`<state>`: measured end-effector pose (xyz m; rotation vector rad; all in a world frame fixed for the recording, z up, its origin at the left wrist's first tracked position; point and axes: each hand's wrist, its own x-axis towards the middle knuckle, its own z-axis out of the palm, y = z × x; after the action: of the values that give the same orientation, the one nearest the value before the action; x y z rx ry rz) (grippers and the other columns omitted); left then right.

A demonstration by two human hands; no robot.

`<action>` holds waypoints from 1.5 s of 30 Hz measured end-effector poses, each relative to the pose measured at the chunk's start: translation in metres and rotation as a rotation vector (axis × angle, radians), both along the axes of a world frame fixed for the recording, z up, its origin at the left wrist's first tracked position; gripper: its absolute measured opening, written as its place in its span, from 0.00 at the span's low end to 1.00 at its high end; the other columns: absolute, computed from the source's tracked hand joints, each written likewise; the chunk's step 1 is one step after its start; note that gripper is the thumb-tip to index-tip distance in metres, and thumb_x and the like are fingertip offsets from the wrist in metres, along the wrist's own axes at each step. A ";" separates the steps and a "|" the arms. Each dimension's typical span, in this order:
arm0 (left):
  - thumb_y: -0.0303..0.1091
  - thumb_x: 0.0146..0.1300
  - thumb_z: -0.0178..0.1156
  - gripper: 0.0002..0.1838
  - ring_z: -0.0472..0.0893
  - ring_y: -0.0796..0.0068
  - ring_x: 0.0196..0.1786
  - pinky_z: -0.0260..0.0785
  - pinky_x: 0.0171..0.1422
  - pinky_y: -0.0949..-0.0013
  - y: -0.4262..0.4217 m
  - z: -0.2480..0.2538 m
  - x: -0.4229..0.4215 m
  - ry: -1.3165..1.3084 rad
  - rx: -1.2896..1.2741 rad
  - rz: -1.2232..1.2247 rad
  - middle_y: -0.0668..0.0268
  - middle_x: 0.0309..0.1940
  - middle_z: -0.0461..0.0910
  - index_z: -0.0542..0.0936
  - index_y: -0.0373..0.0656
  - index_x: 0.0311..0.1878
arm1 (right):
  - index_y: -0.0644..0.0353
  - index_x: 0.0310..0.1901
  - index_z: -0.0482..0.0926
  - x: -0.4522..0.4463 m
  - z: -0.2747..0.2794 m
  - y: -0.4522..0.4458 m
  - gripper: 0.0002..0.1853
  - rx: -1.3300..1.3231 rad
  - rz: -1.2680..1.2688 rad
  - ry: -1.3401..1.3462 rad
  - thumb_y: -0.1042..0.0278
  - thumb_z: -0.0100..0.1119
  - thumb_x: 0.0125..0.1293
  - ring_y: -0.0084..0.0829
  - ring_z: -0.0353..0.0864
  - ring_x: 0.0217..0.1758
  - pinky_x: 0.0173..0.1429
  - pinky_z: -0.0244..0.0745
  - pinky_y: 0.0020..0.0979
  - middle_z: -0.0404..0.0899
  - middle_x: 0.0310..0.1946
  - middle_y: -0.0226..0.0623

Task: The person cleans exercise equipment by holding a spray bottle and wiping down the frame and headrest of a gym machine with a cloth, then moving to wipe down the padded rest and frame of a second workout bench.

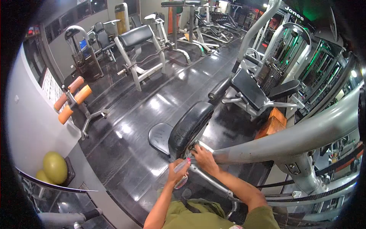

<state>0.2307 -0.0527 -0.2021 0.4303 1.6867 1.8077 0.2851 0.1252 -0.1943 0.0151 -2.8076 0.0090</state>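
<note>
My left hand [177, 172] is closed around a clear bottle [181, 183] with a pink part near its top, which looks like a spray bottle. My right hand [205, 158] reaches behind the black padded backrest [190, 128] of a gym machine. Its fingers are curled at the metal bracket behind the pad; what they grip, if anything, is hidden. Below and left of the backrest is the black seat [159, 138]. A thick grey machine arm [274, 143] runs from beside my right hand toward the right.
A preacher curl bench [136, 36] holds a curl bar further ahead. At left stand a machine with orange rollers [83, 94] and a green ball [55, 168]. A black-padded bench [248, 88] and a wooden box [271, 126] are on the right.
</note>
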 end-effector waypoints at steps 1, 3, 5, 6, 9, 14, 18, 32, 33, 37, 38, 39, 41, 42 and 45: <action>0.39 0.66 0.65 0.15 0.77 0.81 0.19 0.68 0.21 0.76 0.001 0.005 0.001 -0.009 -0.003 0.001 0.69 0.21 0.77 0.79 0.37 0.30 | 0.54 0.43 0.83 0.001 0.006 -0.003 0.14 0.012 -0.061 -0.109 0.72 0.63 0.52 0.38 0.82 0.43 0.37 0.81 0.34 0.73 0.46 0.41; 0.40 0.66 0.65 0.15 0.78 0.82 0.19 0.68 0.21 0.76 0.003 0.008 0.004 -0.025 -0.004 0.003 0.69 0.20 0.77 0.79 0.37 0.30 | 0.58 0.44 0.84 0.004 0.014 -0.005 0.14 0.035 -0.183 -0.336 0.73 0.62 0.53 0.38 0.83 0.37 0.40 0.81 0.36 0.73 0.46 0.43; 0.40 0.66 0.65 0.15 0.78 0.81 0.19 0.68 0.21 0.76 0.003 0.009 0.004 -0.025 0.001 -0.002 0.69 0.20 0.77 0.79 0.37 0.31 | 0.59 0.40 0.83 0.008 0.024 -0.004 0.13 0.047 -0.288 -0.501 0.71 0.64 0.51 0.38 0.83 0.37 0.39 0.81 0.36 0.74 0.46 0.45; 0.40 0.66 0.64 0.15 0.78 0.81 0.19 0.68 0.21 0.76 0.001 0.006 0.004 -0.025 -0.006 -0.012 0.68 0.21 0.78 0.79 0.37 0.31 | 0.60 0.39 0.83 0.009 0.030 -0.003 0.12 0.052 -0.340 -0.583 0.70 0.65 0.50 0.37 0.83 0.37 0.39 0.81 0.36 0.74 0.46 0.45; 0.39 0.66 0.64 0.14 0.78 0.81 0.20 0.69 0.22 0.76 -0.006 -0.002 0.004 -0.026 -0.013 -0.017 0.67 0.24 0.80 0.79 0.38 0.32 | 0.60 0.34 0.83 0.009 0.058 -0.003 0.07 0.106 -0.175 -0.606 0.70 0.64 0.52 0.36 0.84 0.38 0.38 0.80 0.34 0.75 0.45 0.45; 0.38 0.66 0.63 0.12 0.79 0.81 0.21 0.69 0.23 0.76 -0.013 0.002 0.003 -0.031 -0.038 -0.004 0.66 0.27 0.81 0.80 0.38 0.33 | 0.55 0.33 0.86 0.011 0.013 -0.003 0.06 0.254 -0.080 -0.122 0.67 0.67 0.53 0.31 0.82 0.43 0.34 0.79 0.26 0.74 0.41 0.39; 0.38 0.66 0.63 0.12 0.79 0.80 0.22 0.70 0.24 0.77 -0.014 0.002 0.004 -0.028 -0.008 -0.017 0.66 0.28 0.82 0.80 0.37 0.34 | 0.56 0.37 0.84 0.020 0.020 -0.009 0.07 0.059 -0.271 -0.494 0.70 0.62 0.56 0.34 0.83 0.47 0.38 0.80 0.29 0.77 0.44 0.41; 0.38 0.67 0.63 0.13 0.79 0.80 0.21 0.70 0.25 0.76 -0.020 0.007 0.002 -0.032 0.000 -0.107 0.68 0.26 0.80 0.79 0.37 0.36 | 0.55 0.40 0.85 -0.014 0.027 0.020 0.10 0.041 -0.543 -0.448 0.70 0.66 0.54 0.35 0.85 0.47 0.44 0.82 0.33 0.83 0.44 0.43; 0.40 0.67 0.64 0.13 0.78 0.81 0.21 0.70 0.24 0.77 -0.019 0.011 0.001 -0.030 0.009 -0.108 0.69 0.25 0.79 0.79 0.37 0.35 | 0.55 0.40 0.85 -0.019 0.024 0.021 0.10 0.039 -0.528 -0.417 0.70 0.66 0.54 0.35 0.85 0.46 0.44 0.82 0.33 0.84 0.42 0.42; 0.43 0.66 0.65 0.15 0.78 0.83 0.20 0.68 0.23 0.78 -0.021 0.022 0.003 -0.018 -0.001 -0.116 0.70 0.24 0.79 0.79 0.39 0.32 | 0.51 0.38 0.87 -0.026 0.020 0.020 0.07 0.079 -0.521 -0.559 0.68 0.64 0.58 0.34 0.87 0.46 0.44 0.82 0.32 0.87 0.41 0.35; 0.43 0.66 0.65 0.16 0.78 0.83 0.20 0.68 0.23 0.78 -0.021 0.022 0.001 -0.020 0.010 -0.127 0.70 0.24 0.79 0.79 0.39 0.32 | 0.50 0.38 0.88 -0.026 0.034 0.017 0.07 0.091 -0.527 -0.618 0.66 0.63 0.59 0.33 0.87 0.46 0.43 0.81 0.32 0.87 0.41 0.33; 0.43 0.66 0.65 0.16 0.78 0.83 0.20 0.68 0.23 0.78 -0.019 0.023 -0.003 -0.015 0.023 -0.142 0.70 0.24 0.79 0.79 0.39 0.31 | 0.48 0.39 0.89 -0.029 0.048 0.017 0.08 0.102 -0.536 -0.670 0.65 0.63 0.61 0.32 0.87 0.47 0.42 0.81 0.31 0.87 0.41 0.30; 0.43 0.65 0.66 0.16 0.78 0.83 0.20 0.68 0.23 0.77 -0.020 0.028 -0.005 -0.012 0.009 -0.161 0.70 0.24 0.79 0.79 0.39 0.31 | 0.49 0.41 0.88 -0.029 0.067 0.013 0.09 0.101 -0.503 -0.747 0.65 0.63 0.60 0.35 0.86 0.49 0.45 0.81 0.32 0.86 0.44 0.33; 0.43 0.65 0.66 0.16 0.78 0.83 0.21 0.68 0.23 0.77 -0.021 0.024 -0.007 -0.005 0.022 -0.172 0.71 0.24 0.78 0.79 0.39 0.31 | 0.51 0.40 0.88 -0.025 0.074 0.012 0.09 0.077 -0.475 -0.758 0.66 0.63 0.60 0.36 0.87 0.49 0.46 0.81 0.35 0.86 0.47 0.36; 0.40 0.66 0.65 0.14 0.78 0.81 0.20 0.69 0.24 0.76 -0.024 0.018 -0.013 0.023 0.015 -0.181 0.68 0.25 0.79 0.79 0.38 0.33 | 0.56 0.42 0.86 -0.005 0.076 0.008 0.11 -0.003 -0.471 -0.686 0.69 0.63 0.57 0.41 0.87 0.46 0.46 0.81 0.39 0.82 0.52 0.40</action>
<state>0.2181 -0.0764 -0.1836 0.5923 1.5962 1.6903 0.2798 0.1336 -0.1187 -0.7889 -3.4031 -0.1132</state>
